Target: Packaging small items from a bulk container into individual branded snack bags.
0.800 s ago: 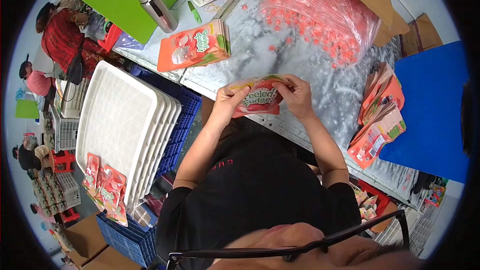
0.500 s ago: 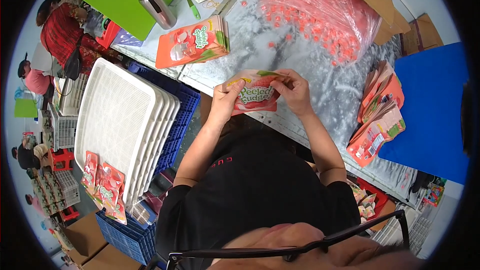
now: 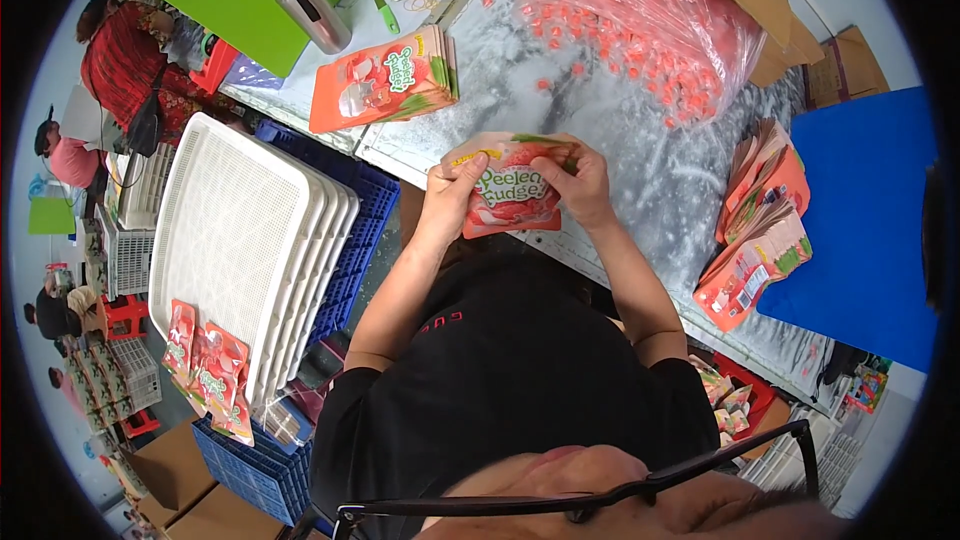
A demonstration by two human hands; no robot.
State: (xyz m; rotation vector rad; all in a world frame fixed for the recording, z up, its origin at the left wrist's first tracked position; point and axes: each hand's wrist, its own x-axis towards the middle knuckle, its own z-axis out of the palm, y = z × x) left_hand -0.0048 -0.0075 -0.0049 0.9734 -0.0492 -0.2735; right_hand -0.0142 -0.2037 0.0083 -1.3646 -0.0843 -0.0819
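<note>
A red and pink printed pouch (image 3: pixel 512 198) is held upright between my two hands at the table's near edge. My left hand (image 3: pixel 456 192) grips its upper left side, the thumb lying on the front. My right hand (image 3: pixel 581 180) pinches the upper right corner, thumb across the front and fingers behind. Whether the pouch's top is sealed I cannot tell. Beyond my left hand lies a stack of similar pouches (image 3: pixel 385 80). Farther off to the right, small red wrapped pieces fill a large clear plastic bag (image 3: pixel 640 25), and a few lie loose on the table.
At left stand stacked white trays (image 3: pixel 235 210), with filled pouches (image 3: pixel 212 370) on the top one's near corner. A steel flask (image 3: pixel 308 5) and a green knife (image 3: pixel 385 12) are at the back. Fanned pouches (image 3: pixel 755 230) lie right, by a blue panel (image 3: pixel 860 220). Other people are at far left.
The pouch has been turned to face me more squarely and its lower edge has swung slightly right. My right hand has shifted a little left, its thumb now lying across the front.
</note>
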